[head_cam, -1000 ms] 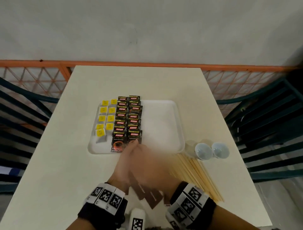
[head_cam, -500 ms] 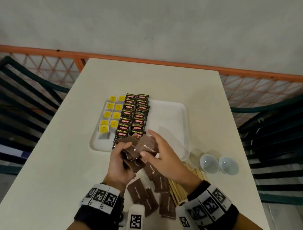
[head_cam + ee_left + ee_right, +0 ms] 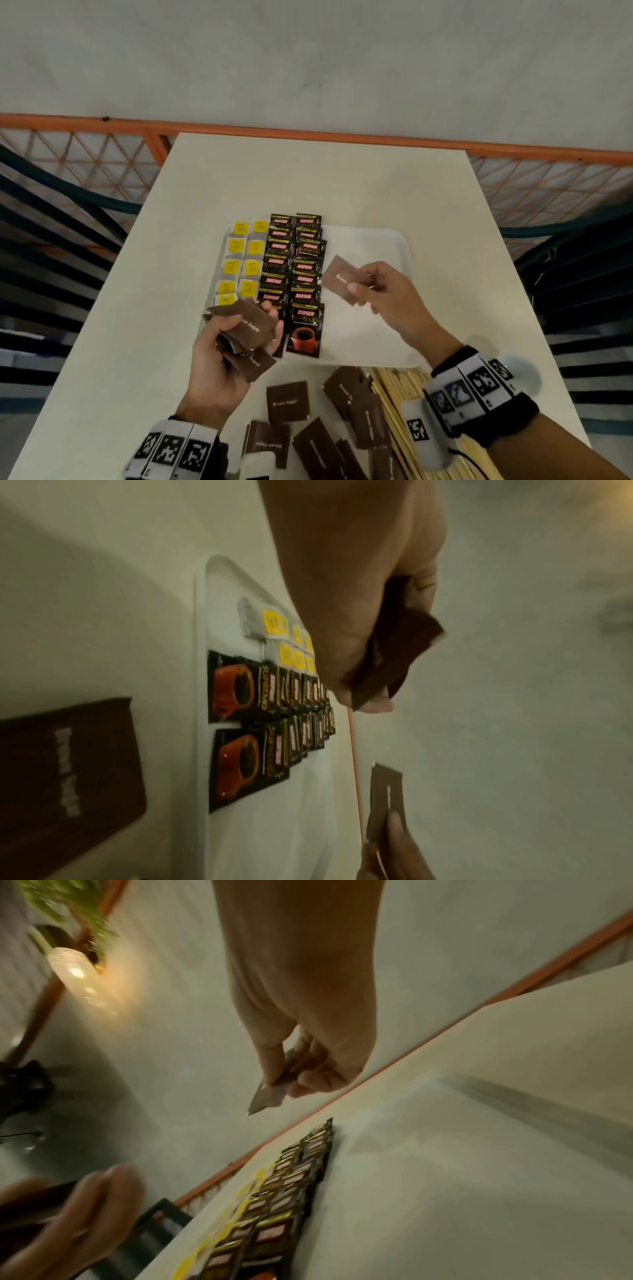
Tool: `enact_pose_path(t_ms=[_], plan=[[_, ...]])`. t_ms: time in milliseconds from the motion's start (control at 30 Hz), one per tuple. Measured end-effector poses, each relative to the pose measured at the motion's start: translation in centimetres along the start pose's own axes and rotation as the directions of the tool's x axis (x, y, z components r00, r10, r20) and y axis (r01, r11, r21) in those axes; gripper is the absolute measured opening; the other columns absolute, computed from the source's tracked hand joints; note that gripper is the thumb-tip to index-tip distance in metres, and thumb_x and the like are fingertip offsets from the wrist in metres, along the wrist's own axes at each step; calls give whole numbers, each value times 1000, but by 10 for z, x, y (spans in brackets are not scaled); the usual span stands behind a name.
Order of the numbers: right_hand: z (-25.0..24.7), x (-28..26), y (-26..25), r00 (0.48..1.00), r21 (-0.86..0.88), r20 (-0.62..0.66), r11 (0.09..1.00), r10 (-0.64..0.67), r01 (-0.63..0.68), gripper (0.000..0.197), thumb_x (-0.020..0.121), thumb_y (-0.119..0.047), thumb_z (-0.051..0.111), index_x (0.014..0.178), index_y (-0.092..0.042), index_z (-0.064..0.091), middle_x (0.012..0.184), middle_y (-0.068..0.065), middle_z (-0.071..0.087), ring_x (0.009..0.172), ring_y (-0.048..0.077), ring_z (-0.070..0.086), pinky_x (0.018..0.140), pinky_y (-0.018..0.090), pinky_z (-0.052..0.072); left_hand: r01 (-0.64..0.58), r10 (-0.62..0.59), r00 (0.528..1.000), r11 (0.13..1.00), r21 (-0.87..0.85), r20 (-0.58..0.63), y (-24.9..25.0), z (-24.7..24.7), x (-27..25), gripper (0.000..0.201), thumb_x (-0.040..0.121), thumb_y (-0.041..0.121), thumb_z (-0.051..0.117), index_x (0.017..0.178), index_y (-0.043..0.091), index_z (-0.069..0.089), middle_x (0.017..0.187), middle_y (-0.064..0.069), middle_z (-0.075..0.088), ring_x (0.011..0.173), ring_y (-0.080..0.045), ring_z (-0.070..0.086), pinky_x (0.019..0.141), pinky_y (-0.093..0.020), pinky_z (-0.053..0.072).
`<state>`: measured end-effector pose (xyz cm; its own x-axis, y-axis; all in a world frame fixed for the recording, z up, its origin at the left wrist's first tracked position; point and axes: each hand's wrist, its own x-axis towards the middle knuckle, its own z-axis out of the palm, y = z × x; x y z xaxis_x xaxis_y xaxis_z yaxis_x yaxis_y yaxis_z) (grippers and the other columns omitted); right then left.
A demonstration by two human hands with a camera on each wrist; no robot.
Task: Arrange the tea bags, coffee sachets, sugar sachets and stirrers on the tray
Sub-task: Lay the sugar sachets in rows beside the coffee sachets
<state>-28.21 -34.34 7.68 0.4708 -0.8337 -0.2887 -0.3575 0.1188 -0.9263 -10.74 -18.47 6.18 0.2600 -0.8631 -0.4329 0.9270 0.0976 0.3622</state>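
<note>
A white tray (image 3: 394, 246) holds two columns of yellow-tagged tea bags (image 3: 245, 262) at its left and two columns of black coffee sachets (image 3: 294, 270) beside them. My left hand (image 3: 236, 339) grips a stack of brown sugar sachets (image 3: 251, 329) over the tray's near left corner. My right hand (image 3: 373, 287) pinches a single brown sugar sachet (image 3: 342, 279) above the tray, just right of the coffee columns. The same single sugar sachet (image 3: 270, 1093) shows between thumb and fingers in the right wrist view. More brown sugar sachets (image 3: 287, 401) lie loose near the table's front edge, beside wooden stirrers (image 3: 397, 404).
The tray's right half (image 3: 370, 329) is bare. A white cup (image 3: 524, 373) is partly hidden behind my right wrist. Dark slatted chairs (image 3: 582, 274) flank the table on both sides, and an orange lattice railing (image 3: 308, 133) runs behind it.
My hands have separated. The right hand drew one sugar sachet off the stack and moved right and forward over the tray, while the left hand keeps the stack.
</note>
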Motion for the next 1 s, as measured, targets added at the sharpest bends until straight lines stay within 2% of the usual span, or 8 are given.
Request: enact_pose_path(t_ms=[300,567,633,700,767,900,967,1000], plan=[[-14,112,16,979,-89,-196,993,55,-74,21,92,-8,54,110,-5,62,83,2,59,61,11,57,57,17,52,8,-8,998,1000,-1,-68,28,-23,16,46,46,11,69,91,6,72,97,-16,66,92,-29,67,80,-48,54],[-9,173,21,966,-173,-246,977,81,-126,13,84,-8,64,81,-19,58,77,8,62,62,12,55,61,23,47,78,-79,997,997,-18,-26,35,-25,29,78,58,17,67,131,4,44,105,-18,64,98,-31,65,82,-49,52],[-7,179,24,969,-222,-236,966,78,-132,13,84,-8,64,80,-19,58,75,6,61,66,15,56,67,26,50,100,-102,991,995,-28,-81,34,-30,29,55,91,23,30,140,4,13,132,-21,47,129,-34,39,112,-55,18],[-4,183,25,971,-263,-231,957,61,-123,11,83,-9,65,81,-18,59,77,7,62,73,20,59,74,30,52,86,-83,995,993,78,-50,45,-44,30,49,90,22,-8,138,10,-7,147,-19,27,140,-31,14,113,-46,-16],[-1,186,26,972,-291,-233,951,39,-108,13,83,-9,65,79,-18,57,81,11,64,73,21,60,72,25,52,10,-19,997,992,123,72,44,-46,34,53,88,21,-14,139,7,-9,149,-18,24,141,-30,11,112,-43,-21],[4,189,28,969,-312,-245,945,21,-100,11,84,-6,62,85,-13,55,79,13,61,55,11,51,40,4,36,-17,26,999,980,197,-44,41,-46,35,50,92,21,-7,139,5,-6,147,-20,27,140,-31,17,115,-43,-11],[6,189,29,967,-317,-254,944,11,-94,10,85,-5,62,91,-10,56,79,13,61,56,13,52,39,4,36,11,30,981,978,209,-191,33,-35,39,56,91,28,38,138,3,20,131,-23,48,126,-34,44,109,-50,27],[6,189,30,966,-321,-259,943,3,-89,12,85,-6,62,95,-7,56,79,12,60,56,13,52,40,3,36,103,-97,992,992,71,-86,33,-32,42,70,70,27,68,130,3,42,117,-23,59,109,-33,59,93,-49,46]])
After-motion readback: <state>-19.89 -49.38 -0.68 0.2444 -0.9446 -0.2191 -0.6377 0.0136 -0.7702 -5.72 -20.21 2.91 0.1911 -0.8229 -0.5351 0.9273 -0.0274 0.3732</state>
